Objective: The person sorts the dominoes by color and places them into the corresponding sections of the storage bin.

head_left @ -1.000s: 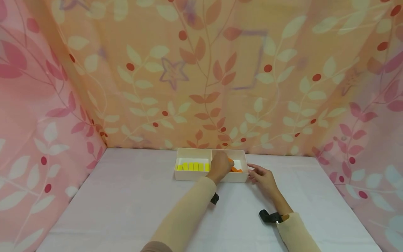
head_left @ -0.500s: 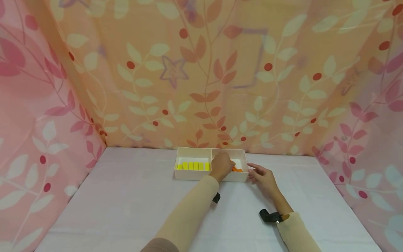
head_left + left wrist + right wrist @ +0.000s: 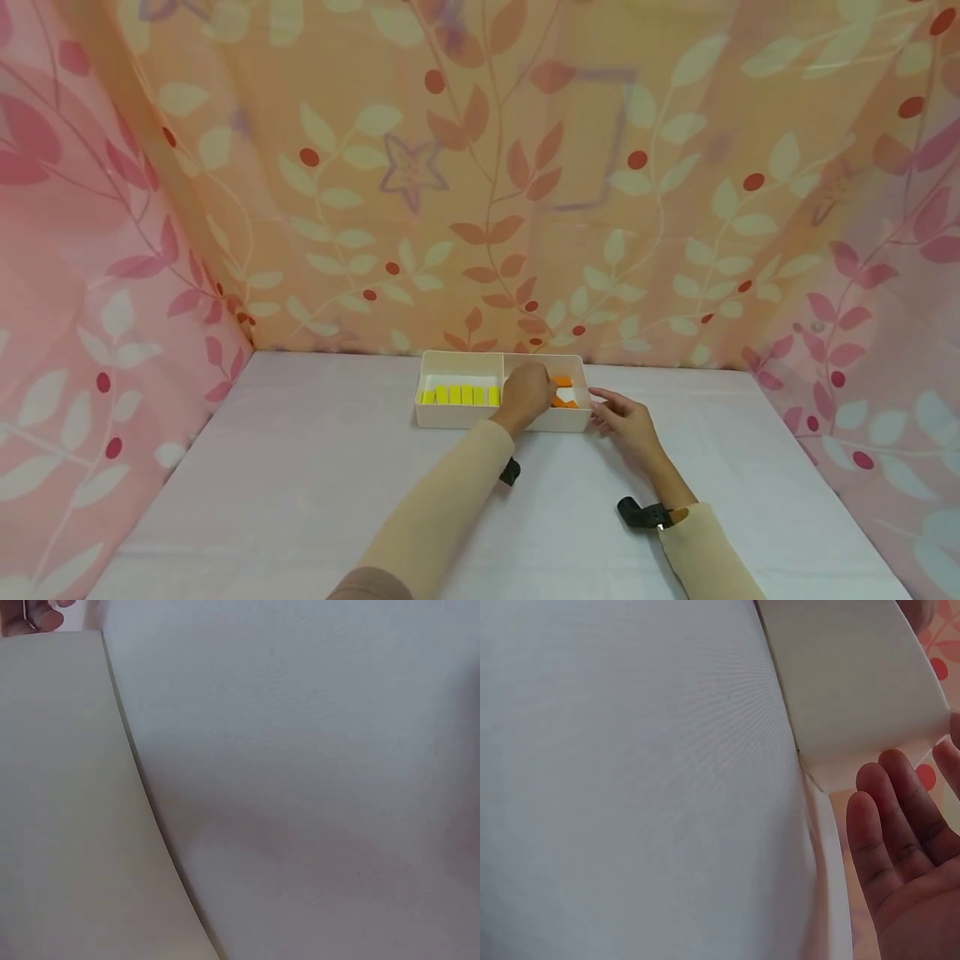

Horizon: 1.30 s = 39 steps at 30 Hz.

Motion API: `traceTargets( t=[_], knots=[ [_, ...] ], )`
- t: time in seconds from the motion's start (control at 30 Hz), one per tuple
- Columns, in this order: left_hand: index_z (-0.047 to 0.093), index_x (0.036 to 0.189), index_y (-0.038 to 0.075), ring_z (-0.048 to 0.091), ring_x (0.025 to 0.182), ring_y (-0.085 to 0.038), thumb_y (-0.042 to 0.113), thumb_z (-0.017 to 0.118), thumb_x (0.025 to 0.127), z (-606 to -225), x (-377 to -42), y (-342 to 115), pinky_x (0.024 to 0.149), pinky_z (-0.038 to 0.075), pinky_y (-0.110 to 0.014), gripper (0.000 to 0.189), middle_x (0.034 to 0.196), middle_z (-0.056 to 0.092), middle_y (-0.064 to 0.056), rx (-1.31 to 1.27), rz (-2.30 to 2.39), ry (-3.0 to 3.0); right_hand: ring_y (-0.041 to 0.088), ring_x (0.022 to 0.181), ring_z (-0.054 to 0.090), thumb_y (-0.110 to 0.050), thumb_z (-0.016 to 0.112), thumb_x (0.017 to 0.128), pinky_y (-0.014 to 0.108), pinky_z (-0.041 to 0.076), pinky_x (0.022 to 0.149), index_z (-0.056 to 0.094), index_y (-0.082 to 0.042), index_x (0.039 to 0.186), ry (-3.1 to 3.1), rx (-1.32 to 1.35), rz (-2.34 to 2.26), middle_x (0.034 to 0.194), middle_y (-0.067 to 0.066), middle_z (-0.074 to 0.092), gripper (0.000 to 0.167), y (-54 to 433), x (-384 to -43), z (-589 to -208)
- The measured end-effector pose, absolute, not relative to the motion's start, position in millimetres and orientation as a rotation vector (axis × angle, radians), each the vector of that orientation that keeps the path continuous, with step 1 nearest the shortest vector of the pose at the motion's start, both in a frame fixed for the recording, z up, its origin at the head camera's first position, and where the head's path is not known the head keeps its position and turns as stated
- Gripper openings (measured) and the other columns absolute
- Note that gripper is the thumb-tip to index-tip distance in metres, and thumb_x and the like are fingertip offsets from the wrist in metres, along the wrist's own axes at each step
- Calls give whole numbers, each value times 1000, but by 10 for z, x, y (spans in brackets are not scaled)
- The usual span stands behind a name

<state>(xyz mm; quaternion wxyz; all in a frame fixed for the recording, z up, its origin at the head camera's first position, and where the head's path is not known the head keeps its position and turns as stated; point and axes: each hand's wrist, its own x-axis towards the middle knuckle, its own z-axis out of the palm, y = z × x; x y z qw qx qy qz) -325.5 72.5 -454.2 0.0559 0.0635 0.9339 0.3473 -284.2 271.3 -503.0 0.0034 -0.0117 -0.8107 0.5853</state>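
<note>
In the head view, a white two-compartment box (image 3: 465, 417) stands near the back of the table. My left hand (image 3: 527, 392) reaches into its right compartment, fingers curled. An orange block (image 3: 562, 382) shows at its fingertips and seems pinched there; the far fingers are hidden. Other orange blocks (image 3: 566, 405) lie near the front wall of that compartment. Several yellow blocks (image 3: 467, 395) stand in a row in the left compartment. My right hand (image 3: 628, 429) is at the box's right end, fingertips against it, fingers fairly straight in the right wrist view.
A white cloth (image 3: 315, 475) covers the table. Patterned curtains (image 3: 337, 208) rise behind and at both sides, with the box close to the back one. Black straps with cameras (image 3: 641, 515) sit on the wrists.
My left hand shifts slightly inside the right compartment, and the orange block at its fingertips shows more than before. My right hand stays at the box's end.
</note>
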Motion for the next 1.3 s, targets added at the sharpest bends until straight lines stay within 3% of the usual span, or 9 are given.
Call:
traceTargets(
  t=[0.23,0.43,0.8,1.13,1.3],
  knots=[
    [69,92,10,55,70,-13,24,61,93,-4523,-3220,731,65,50,-21,16,77,60,2,265,986,2882,10,76,63,-29,65,93,25,55,65,58,-4,133,-2521,-15,1823,85,0,63,48,2702,-2822,-5035],
    [69,98,11,54,77,-13,26,62,93,-4493,-3147,685,74,51,-24,17,85,63,2,318,902,2939,11,78,63,-29,66,93,25,55,65,58,-4,134,-2499,-32,1869,85,0,63,49,2698,-2830,-5035],
    [70,96,12,58,83,-13,24,63,92,-4536,-2990,453,80,52,-26,15,94,68,1,450,1182,3037,9,77,62,-31,66,93,25,56,68,56,-5,135,-2525,-65,1848,86,-2,63,51,2703,-2822,-5028],
    [69,107,11,62,100,-23,25,63,92,-4537,-2875,231,87,53,-30,21,107,69,-4,511,1335,2947,11,79,62,-31,65,93,26,57,69,57,-7,135,-2538,-97,1846,89,2,63,49,2685,-2803,-5008],
    [69,108,10,62,100,-22,26,64,92,-4518,-2803,147,87,52,-30,23,107,68,-3,496,1349,2948,11,79,62,-32,63,94,26,57,70,55,-8,136,-2549,-96,1836,89,1,63,49,2693,-2807,-5010]
  ],
)
